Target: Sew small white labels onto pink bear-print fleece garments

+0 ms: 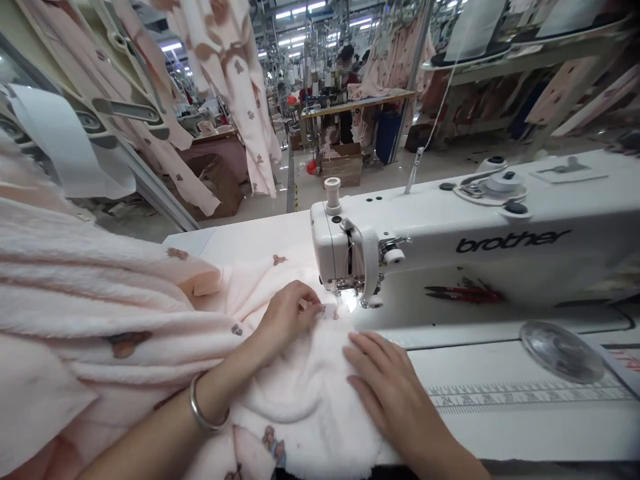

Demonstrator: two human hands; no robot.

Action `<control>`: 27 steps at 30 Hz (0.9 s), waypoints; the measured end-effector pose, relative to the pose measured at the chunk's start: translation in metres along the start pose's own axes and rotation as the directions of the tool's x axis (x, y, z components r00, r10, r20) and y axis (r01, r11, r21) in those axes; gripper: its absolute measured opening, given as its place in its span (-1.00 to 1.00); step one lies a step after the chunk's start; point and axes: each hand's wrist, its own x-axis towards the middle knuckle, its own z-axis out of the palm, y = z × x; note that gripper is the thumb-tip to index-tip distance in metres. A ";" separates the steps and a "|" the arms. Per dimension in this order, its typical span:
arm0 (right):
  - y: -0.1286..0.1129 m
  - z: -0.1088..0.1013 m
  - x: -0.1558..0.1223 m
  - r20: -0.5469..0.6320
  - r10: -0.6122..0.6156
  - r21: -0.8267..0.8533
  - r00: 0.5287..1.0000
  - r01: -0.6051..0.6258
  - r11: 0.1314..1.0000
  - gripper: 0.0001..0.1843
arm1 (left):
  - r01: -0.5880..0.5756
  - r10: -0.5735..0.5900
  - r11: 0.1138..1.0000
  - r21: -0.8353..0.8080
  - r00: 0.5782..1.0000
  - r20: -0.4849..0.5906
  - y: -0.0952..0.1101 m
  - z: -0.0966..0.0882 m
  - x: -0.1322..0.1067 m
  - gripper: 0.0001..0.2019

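A white Brother sewing machine (450,233) fills the right side of the view, its presser foot (353,290) lowered on pale pink plush fabric (125,287) printed with small brown bears. My left hand (287,317) pinches a fold of that fabric just left of the foot, with a small tag or folded strip (304,305) at the fingertips. My right hand (387,387) lies flat on the fluffy fabric in front of the needle area, fingers apart and holding nothing. The needle itself is mostly hidden by the machine's lit head. A metal bangle (207,403) circles my left wrist.
Red-handled thread snips (463,293) lie on the machine bed behind a round clear disc (560,352). A printed ruler scale (530,395) runs along the white table. Printed garments hang overhead at left; a person works at a distant table.
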 end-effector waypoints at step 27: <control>0.008 0.016 0.007 -0.010 0.179 -0.027 0.984 -0.180 0.983 -0.69 | 0.348 -0.323 0.928 -0.130 0.929 0.180 0.009 0.032 0.006 -0.84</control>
